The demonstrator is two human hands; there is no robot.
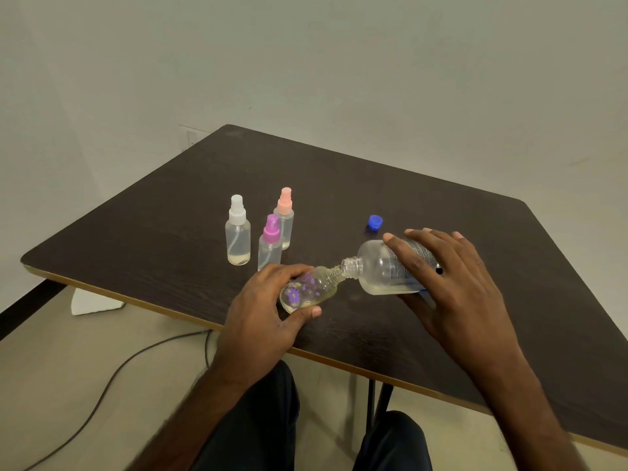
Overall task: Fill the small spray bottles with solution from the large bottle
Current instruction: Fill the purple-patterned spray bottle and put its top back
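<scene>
Two bottles held at near table (170, 215) edge: flowered small bottle (311, 287) gripped, tilted, by left hand (268, 311); large bottle (380, 270) clasped, tipped, by right hand (455, 283), mouth set against small neck. Beyond, stood upright: purple-topped bottle (270, 243), white-topped bottle (238, 232), pink-topped bottle (284, 215). Blue cap (375, 222) laid apart, rightward.

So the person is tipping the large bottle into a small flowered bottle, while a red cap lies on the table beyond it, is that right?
Not quite. The head view shows the cap is blue, not red. The rest holds: the right hand tips the large bottle into the small flowered bottle held by the left hand, with the cap on the table beyond.
</scene>
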